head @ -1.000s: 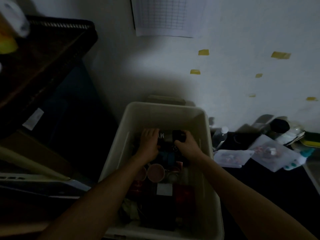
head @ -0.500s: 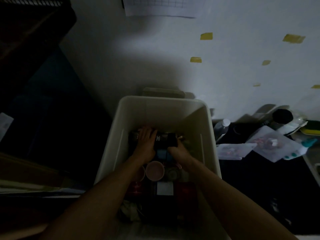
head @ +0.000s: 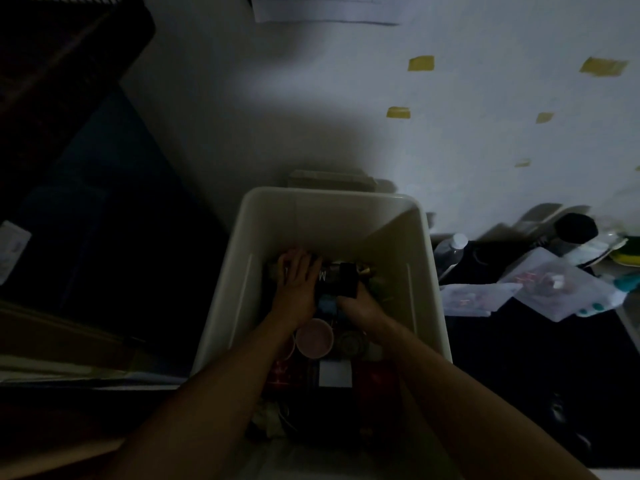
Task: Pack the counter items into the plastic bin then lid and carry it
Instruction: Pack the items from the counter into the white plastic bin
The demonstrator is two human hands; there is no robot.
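One bin (head: 329, 220), walls bare | left hand (head: 298, 282) flat | right hand (head: 358, 304) grips box (head: 348, 280)

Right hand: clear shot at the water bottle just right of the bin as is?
Probably not as is: the right hand is down inside the bin gripping a dark item, and the bin's right wall stands between it and the water bottle.

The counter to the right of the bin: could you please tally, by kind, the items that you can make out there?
Clear plastic bags: 2
Clear bottle with white cap: 1
Black-lidded container: 1
Total: 4; the clutter at the far right edge is too dim to count.
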